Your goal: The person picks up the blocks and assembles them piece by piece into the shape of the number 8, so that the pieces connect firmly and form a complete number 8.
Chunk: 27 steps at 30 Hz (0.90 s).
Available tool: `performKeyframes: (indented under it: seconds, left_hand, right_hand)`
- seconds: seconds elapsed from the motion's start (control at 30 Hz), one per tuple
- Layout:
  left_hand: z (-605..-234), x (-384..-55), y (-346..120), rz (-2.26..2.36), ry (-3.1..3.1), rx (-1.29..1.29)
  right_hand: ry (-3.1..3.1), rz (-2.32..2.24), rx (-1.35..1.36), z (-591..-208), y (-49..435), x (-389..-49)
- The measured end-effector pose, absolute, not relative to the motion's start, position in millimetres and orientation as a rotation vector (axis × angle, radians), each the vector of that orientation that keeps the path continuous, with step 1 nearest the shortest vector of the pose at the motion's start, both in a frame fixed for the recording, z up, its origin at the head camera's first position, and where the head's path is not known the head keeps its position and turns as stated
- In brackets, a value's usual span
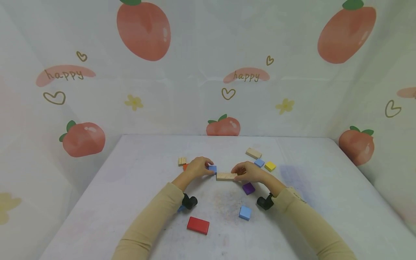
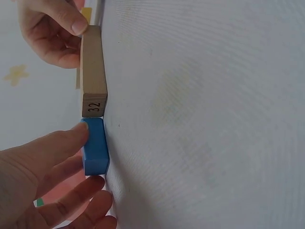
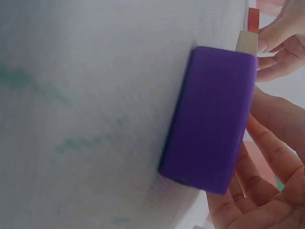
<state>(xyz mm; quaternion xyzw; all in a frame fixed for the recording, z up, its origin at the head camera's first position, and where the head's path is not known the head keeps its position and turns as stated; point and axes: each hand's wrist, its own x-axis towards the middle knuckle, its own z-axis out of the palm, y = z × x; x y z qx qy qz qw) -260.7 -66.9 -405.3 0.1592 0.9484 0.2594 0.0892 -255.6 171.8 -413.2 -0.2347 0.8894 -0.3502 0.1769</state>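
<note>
My left hand (image 1: 198, 167) pinches a small blue block (image 1: 212, 169) between thumb and fingers; in the left wrist view the thumb rests along the blue block (image 2: 96, 148). End to end with it lies a plain wooden block (image 1: 225, 176), marked 32 on its end (image 2: 94, 104). At its far end, my right hand (image 1: 248, 171) holds the wooden block with thumb and fingers. A purple block (image 3: 209, 119) stands nearest the right wrist camera and hides part of the right hand (image 3: 267, 167).
A red block (image 1: 198, 225) and a light blue block (image 1: 245, 213) lie nearer me. Back right are another wooden block (image 1: 254, 153), a blue block (image 1: 259, 163) and a yellow block (image 1: 270, 166). A ridged wooden piece (image 1: 182, 161) and an orange-red block (image 1: 185, 167) lie beyond the left hand.
</note>
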Motion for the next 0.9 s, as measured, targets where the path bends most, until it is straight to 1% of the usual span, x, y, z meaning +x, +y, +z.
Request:
performKeyframes:
  seconds: [0.23,0.47,0.9]
  left_hand:
    - [-402.6,-258.2,-72.2,0.796,2.815,0.467]
    - [-398.6,-254.8,-88.4,0.898,2.795,0.502]
    - [-392.3,-235.9,-121.6,0.891,2.805,0.508]
  right_hand:
    - [2.516,-0.989,-0.682,-413.4,172.8,-254.8]
    - [2.522,-0.989,-0.644,-414.8,173.9,-255.1]
    - [2.523,-0.991,-0.663,-412.6,172.8,-254.3]
